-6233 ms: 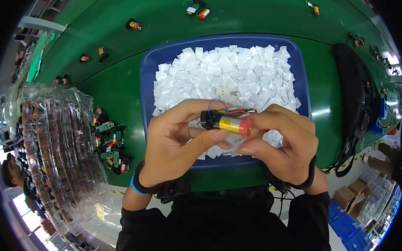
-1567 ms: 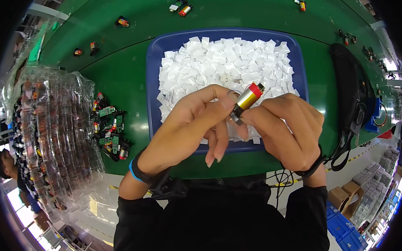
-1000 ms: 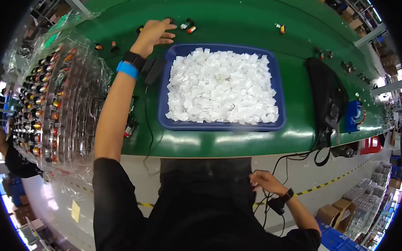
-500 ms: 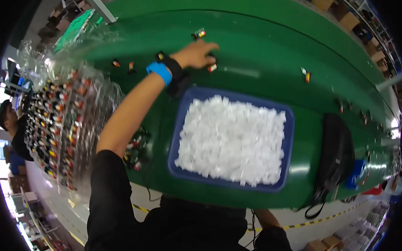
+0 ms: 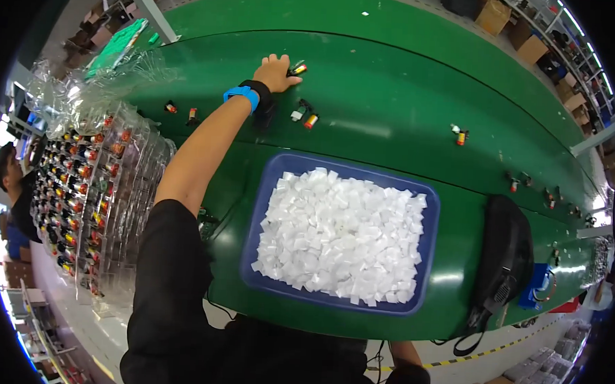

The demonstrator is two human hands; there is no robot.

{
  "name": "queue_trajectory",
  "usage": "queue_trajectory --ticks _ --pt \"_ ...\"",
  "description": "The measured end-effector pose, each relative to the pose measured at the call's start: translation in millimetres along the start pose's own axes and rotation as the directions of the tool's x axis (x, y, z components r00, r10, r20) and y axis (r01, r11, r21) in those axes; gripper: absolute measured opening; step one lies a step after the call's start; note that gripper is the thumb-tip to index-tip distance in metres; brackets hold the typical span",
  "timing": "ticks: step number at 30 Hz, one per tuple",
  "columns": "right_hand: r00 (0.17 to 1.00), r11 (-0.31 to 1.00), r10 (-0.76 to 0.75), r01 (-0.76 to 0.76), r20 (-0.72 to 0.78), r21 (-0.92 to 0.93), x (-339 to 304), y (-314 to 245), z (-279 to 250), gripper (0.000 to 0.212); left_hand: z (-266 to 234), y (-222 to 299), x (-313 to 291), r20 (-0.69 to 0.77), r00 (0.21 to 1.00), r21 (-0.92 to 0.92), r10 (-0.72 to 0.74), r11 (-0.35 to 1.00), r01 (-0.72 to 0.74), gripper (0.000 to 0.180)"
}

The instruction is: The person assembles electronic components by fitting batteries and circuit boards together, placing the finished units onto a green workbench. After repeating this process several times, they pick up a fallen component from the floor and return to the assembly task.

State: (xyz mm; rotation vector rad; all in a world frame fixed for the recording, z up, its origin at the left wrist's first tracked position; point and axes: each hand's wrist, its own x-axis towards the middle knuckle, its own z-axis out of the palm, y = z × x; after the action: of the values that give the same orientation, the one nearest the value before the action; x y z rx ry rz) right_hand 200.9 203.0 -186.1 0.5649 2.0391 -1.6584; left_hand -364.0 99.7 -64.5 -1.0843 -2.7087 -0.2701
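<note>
My left hand [image 5: 277, 74], with a blue band and a black band on its wrist, stretches over the far half of the green table [image 5: 381, 85]. Its fingers are spread, and the thumb points right beside a small black piece with a red and yellow part [image 5: 298, 69]. That piece lies at the edge of the hand, in the gap by the thumb; I cannot tell whether they touch. Just nearer lie a black and white piece [image 5: 299, 111] and a red and yellow piece [image 5: 311, 120]. Only bare skin of my right arm [image 5: 405, 352] shows below the table edge; the hand is hidden.
A blue tray [image 5: 428, 252] full of small white squares stands before me. At left rises a stack of clear plastic trays [image 5: 125, 204] with many similar pieces. A black pouch [image 5: 507, 249] lies at right, with more pieces [image 5: 551, 197] beyond. A person [image 5: 26, 186] is at far left.
My left hand has moved left and away from the nearer pieces to the farther one. Two pieces now show where it was. The whole view has shifted slightly.
</note>
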Motion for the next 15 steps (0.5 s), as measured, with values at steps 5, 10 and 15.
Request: queue_trajectory --ticks 5,10,15 --pt "0.991 0.97 -0.104 0.083 -0.082 -0.228 -98 91 24 0.039 9 -23 5 0.065 0.997 -0.152 0.041 0.988 -0.031 0.04" --pt "0.994 0.899 -0.08 0.102 0.068 -0.427 -192 -19 35 0.031 -93 17 -36 0.228 0.972 -0.701 0.054 0.702 0.125 0.036" --pt "0.911 0.906 -0.413 0.413 0.02 -0.089 -224 -197 -2 0.028 -201 120 -153 0.299 0.925 -0.952 0.234 0.135 0.274 0.041"
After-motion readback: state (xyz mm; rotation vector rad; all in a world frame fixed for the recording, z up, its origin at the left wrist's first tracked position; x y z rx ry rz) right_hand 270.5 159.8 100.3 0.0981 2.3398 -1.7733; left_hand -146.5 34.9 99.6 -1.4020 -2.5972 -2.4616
